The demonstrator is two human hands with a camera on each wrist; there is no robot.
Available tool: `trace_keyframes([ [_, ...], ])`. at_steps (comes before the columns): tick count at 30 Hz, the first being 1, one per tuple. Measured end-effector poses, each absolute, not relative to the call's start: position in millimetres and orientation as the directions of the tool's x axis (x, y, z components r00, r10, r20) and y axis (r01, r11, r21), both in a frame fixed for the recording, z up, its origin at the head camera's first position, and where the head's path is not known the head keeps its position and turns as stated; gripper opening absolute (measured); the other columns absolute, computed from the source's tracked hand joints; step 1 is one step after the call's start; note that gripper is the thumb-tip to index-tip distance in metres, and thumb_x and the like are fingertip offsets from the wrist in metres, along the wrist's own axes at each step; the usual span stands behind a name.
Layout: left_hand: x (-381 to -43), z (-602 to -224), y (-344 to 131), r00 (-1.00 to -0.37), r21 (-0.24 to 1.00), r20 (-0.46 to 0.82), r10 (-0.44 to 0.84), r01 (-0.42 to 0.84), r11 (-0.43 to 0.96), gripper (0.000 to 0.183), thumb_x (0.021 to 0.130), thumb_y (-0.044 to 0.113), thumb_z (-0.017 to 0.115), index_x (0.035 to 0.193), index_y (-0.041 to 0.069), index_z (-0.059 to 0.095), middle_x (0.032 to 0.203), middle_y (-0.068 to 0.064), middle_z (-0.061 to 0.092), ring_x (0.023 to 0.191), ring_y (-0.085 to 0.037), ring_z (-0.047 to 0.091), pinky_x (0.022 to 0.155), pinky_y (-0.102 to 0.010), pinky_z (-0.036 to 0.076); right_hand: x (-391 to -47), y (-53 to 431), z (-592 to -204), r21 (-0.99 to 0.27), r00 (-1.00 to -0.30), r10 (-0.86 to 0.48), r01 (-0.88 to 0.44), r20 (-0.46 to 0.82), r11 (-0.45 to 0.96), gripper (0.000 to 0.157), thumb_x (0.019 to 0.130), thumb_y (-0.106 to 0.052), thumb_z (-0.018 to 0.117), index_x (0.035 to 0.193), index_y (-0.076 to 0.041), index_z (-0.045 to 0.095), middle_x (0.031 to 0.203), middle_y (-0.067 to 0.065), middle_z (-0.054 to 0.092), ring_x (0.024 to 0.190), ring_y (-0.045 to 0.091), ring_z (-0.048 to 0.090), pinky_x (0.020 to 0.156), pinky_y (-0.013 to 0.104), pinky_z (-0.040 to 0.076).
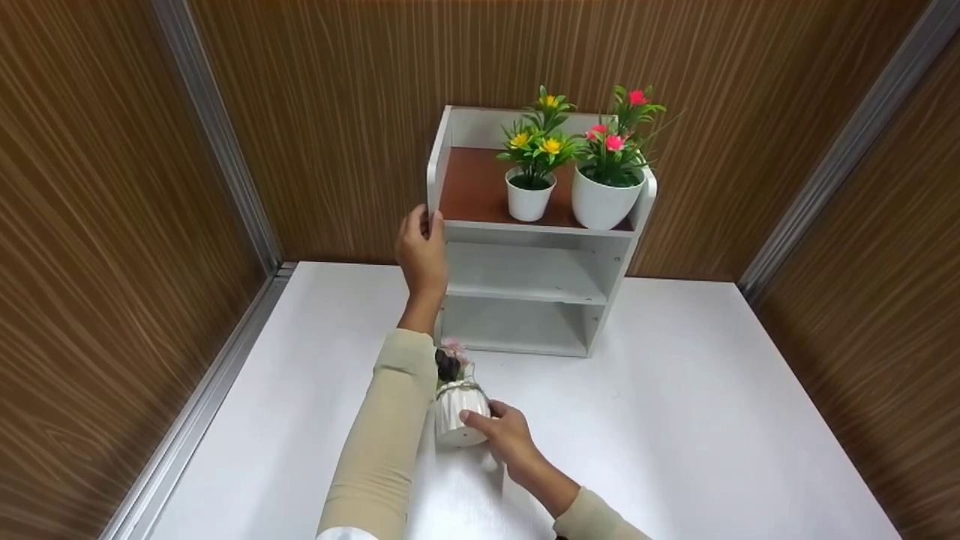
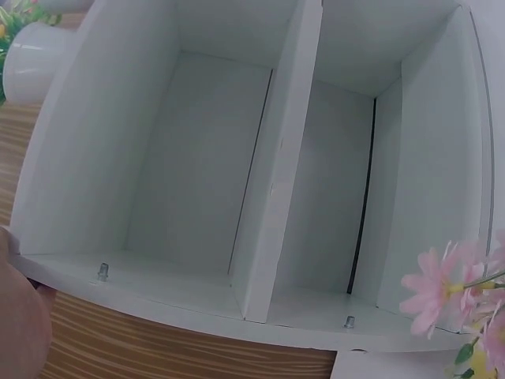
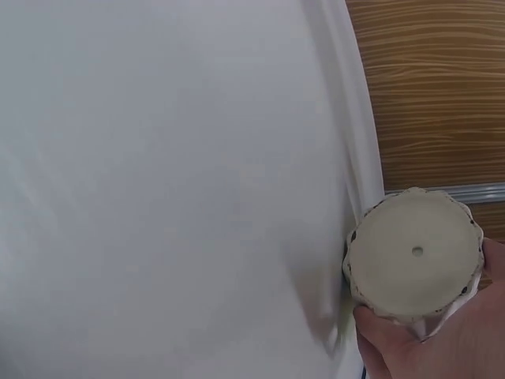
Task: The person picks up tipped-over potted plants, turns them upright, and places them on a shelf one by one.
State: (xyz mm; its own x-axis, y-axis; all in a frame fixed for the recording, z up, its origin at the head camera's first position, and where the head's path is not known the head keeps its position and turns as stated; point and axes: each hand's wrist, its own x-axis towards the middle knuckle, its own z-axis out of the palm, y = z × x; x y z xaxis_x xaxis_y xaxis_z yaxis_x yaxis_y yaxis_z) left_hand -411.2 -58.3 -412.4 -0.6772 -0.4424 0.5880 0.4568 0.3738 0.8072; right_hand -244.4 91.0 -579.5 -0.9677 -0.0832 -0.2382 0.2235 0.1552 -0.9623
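The left wrist view cuts off some pink flowers (image 2: pixel 430 292); a dark bit (image 1: pixel 448 365) beside them is hard to make out. They sit in a tipped white pot (image 1: pixel 451 405), and the right hand (image 1: pixel 516 441) grips it in front of the shelf (image 1: pixel 517 268). The left hand's (image 1: pixel 422 255) fingers pinch the shelf's side. Two plants stand on top, one with three yellow flowers (image 1: pixel 551 145).

Left grip (image 1: pixel 421 253) beyond right grip (image 1: pixel 511 441)

Left wrist view: pink flowers (image 2: pixel 465 300) cut by right edge — left hand (image 2: pixel 22 328) by left.
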Motion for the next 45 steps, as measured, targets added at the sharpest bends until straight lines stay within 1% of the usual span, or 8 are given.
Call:
trace_keyframes([
  [7,-411.6,-413.1,-58.9,-0.664,0.801,0.597,-0.450,0.461,0.382,0.032,0.103,0.024,0.060,0.127,0.003,0.064,0.115,-0.011,0.068,0.106,-0.019,0.065,0.090,-0.031,0.056,-247.8,95.9,-583.3,-0.970,-0.987,0.001,0.160,-0.163,0.183,0.086,0.086,-0.035,0.079,0.143,0.017,0.041,0.133,0.028,0.059,0.115,0.030,0.063,0.096,0.039,0.054],
  [12,-411.2,-412.9,-58.7,-0.661,0.801,0.597,-0.454,0.462,0.381,0.032,0.103,0.024,0.060,0.127,0.003,0.064,0.116,-0.011,0.068,0.107,-0.020,0.066,0.090,-0.032,0.057,-250.4,98.2,-587.0,-0.955,-0.998,0.048,0.061,-0.049,0.290,0.081,0.083,-0.034,0.082,0.141,0.011,0.047,0.128,0.025,0.059,0.109,0.030,0.061,0.086,0.037,0.056],
  [21,-411.1,-411.2,-57.3,-0.659,0.800,0.599,-0.454,0.467,0.378,0.032,0.103,0.023,0.061,0.127,0.002,0.064,0.117,-0.012,0.068,0.108,-0.020,0.066,0.092,-0.031,0.056,-240.9,100.0,-592.3,-0.902,-0.993,-0.022,-0.117,0.118,0.415,0.083,0.082,-0.033,0.085,0.141,0.010,0.047,0.135,0.025,0.052,0.118,0.036,0.056,0.094,0.046,0.052],
  [28,-411.2,-411.4,-57.3,-0.658,0.798,0.602,-0.453,0.474,0.372,0.032,0.103,0.023,0.061,0.127,0.002,0.064,0.118,-0.012,0.068,0.109,-0.020,0.066,0.092,-0.031,0.055,-234.2,103.3,-596.2,-0.892,-0.989,-0.065,-0.148,0.133,0.428,0.086,0.082,-0.030,0.086,0.144,0.011,0.042,0.137,0.026,0.047,0.124,0.042,0.054,0.099,0.051,0.050],
  [31,-411.6,-412.2,-57.0,-0.654,0.796,0.605,-0.454,0.475,0.376,0.032,0.103,0.022,0.061,0.127,0.002,0.064,0.118,-0.012,0.068,0.109,-0.020,0.066,0.092,-0.032,0.056,-230.7,106.1,-597.8,-0.893,-0.988,-0.089,-0.154,0.128,0.422,0.088,0.082,-0.029,0.085,0.146,0.011,0.040,0.139,0.026,0.045,0.125,0.042,0.053,0.099,0.049,0.051],
  [35,-412.4,-412.9,-56.6,-0.657,0.795,0.605,-0.449,0.468,0.386,0.032,0.103,0.023,0.061,0.127,0.002,0.064,0.119,-0.013,0.068,0.110,-0.021,0.066,0.093,-0.032,0.056,-225.2,111.4,-600.0,-0.882,-0.983,-0.117,-0.177,0.139,0.436,0.090,0.081,-0.026,0.086,0.148,0.012,0.038,0.141,0.026,0.043,0.113,0.033,0.055,0.090,0.038,0.053],
  [38,-412.7,-413.3,-56.7,-0.656,0.796,0.604,-0.454,0.461,0.393,0.032,0.102,0.023,0.061,0.127,0.002,0.065,0.118,-0.013,0.069,0.109,-0.020,0.066,0.092,-0.032,0.056,-221.3,115.3,-602.1,-0.871,-0.980,-0.130,-0.196,0.153,0.450,0.091,0.080,-0.024,0.087,0.148,0.011,0.037,0.140,0.026,0.044,0.107,0.028,0.053,0.086,0.037,0.051],
  [45,-412.8,-412.4,-57.7,-0.650,0.791,0.609,-0.454,0.460,0.402,0.032,0.102,0.023,0.061,0.126,0.002,0.065,0.117,-0.013,0.069,0.108,-0.021,0.067,0.091,-0.032,0.056,-216.6,119.8,-607.5,-0.883,-0.967,-0.152,-0.250,0.205,0.397,0.091,0.078,-0.014,0.087,0.147,0.015,0.036,0.139,0.029,0.042,0.128,0.043,0.050,0.105,0.052,0.046],
])
